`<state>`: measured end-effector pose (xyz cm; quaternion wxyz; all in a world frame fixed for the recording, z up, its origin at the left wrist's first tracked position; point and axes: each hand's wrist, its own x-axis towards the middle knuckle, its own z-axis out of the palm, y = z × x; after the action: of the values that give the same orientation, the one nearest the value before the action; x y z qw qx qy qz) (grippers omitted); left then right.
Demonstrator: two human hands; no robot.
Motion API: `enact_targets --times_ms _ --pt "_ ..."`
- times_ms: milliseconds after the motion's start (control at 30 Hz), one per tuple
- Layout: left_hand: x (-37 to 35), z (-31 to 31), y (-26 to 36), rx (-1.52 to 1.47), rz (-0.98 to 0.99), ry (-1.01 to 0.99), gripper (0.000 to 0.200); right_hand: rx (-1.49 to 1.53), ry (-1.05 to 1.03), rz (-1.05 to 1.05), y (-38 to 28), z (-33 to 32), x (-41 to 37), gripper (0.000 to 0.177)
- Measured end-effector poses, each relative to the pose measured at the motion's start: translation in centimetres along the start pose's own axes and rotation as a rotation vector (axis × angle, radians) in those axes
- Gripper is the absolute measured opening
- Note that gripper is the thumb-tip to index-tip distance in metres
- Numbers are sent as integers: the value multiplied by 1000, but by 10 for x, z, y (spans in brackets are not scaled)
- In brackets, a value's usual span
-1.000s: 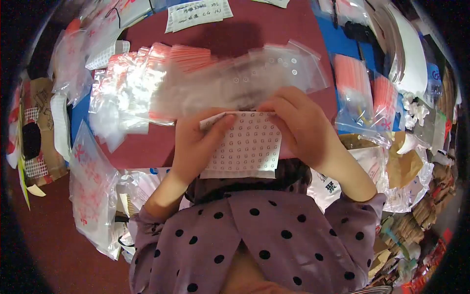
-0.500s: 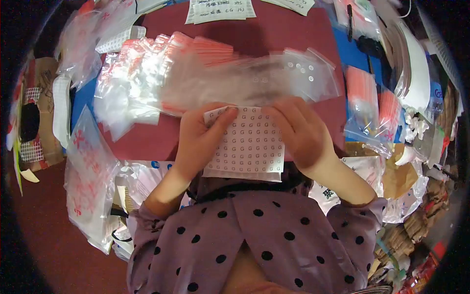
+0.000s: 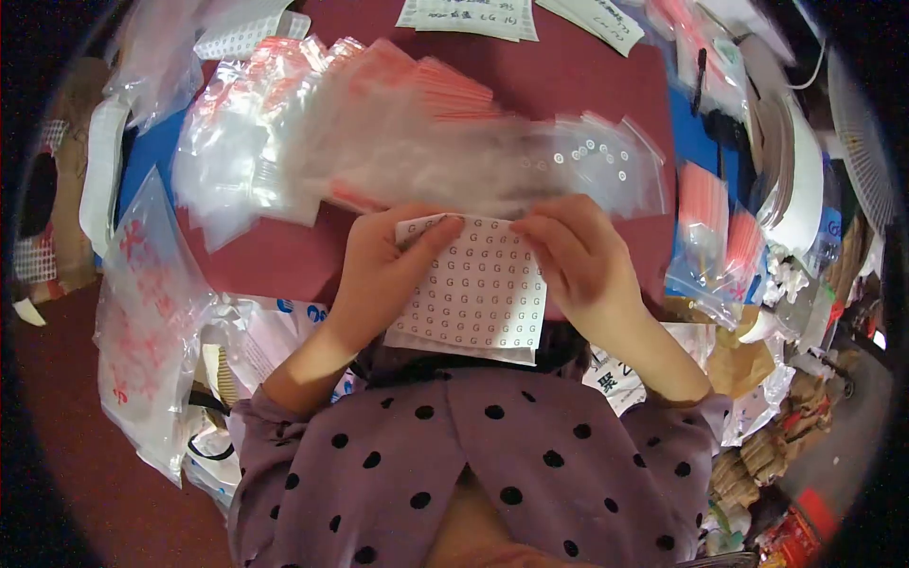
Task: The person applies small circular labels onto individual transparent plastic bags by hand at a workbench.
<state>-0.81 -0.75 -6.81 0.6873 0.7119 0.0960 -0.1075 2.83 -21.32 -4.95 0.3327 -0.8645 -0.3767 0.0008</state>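
Observation:
A white sheet of round-looking stickers, printed with rows of the letter G, hangs in front of my body, with another sheet edge showing beneath it. My left hand grips its upper left corner, thumb on top. At the upper right edge my right hand has its thumb and fingers pinched together; whether a loose sticker is between them is hidden. Just beyond lie overlapping clear zip bags, partly blurred. Several small round stickers show on the bags at the right end.
Red-edged bag bundles lie right on a blue surface. Handwritten paper slips sit at the back of the dark red table. A large plastic bag hangs at the left. A black pen lies back right.
My head view has shifted and tilted slightly, so the table appears lower. My right hand, blurred before, is now steadier at the sheet's upper right edge. My left hand keeps its grip.

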Motion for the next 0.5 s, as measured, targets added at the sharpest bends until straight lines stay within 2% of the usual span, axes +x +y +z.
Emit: enact_targets --times_ms 133,167,200,267,300,333,367,400,433,467,500 --pt "-3 -3 3 -88 -73 41 20 -158 -14 -83 -12 4 4 27" --pt "-3 -5 1 -103 -73 52 20 -271 -44 -174 -12 3 2 26" --pt "-4 -7 -1 -87 -62 40 19 -275 -59 -184 -13 1 3 26" --pt "-5 -9 -5 -86 -48 33 19 -95 -206 -106 -14 -4 6 22" --pt "-6 -9 -6 -7 61 40 17 132 -242 -66 -11 -12 11 19" --pt "-8 -9 -8 75 166 44 15 231 -227 4 -5 -23 17 17" --pt "-6 -8 -9 71 164 43 15 332 -207 76 3 -29 25 14" --pt "-3 -4 -9 433 458 -42 15 347 -95 73 19 -24 36 12" --pt "-2 2 -10 797 750 -135 17 330 -89 286 27 -23 51 13" --pt "-4 17 -16 817 700 -23 25 289 -199 160 47 -21 62 20" --pt "1 24 -22 814 704 -25 25 285 -197 162 51 -10 68 20"
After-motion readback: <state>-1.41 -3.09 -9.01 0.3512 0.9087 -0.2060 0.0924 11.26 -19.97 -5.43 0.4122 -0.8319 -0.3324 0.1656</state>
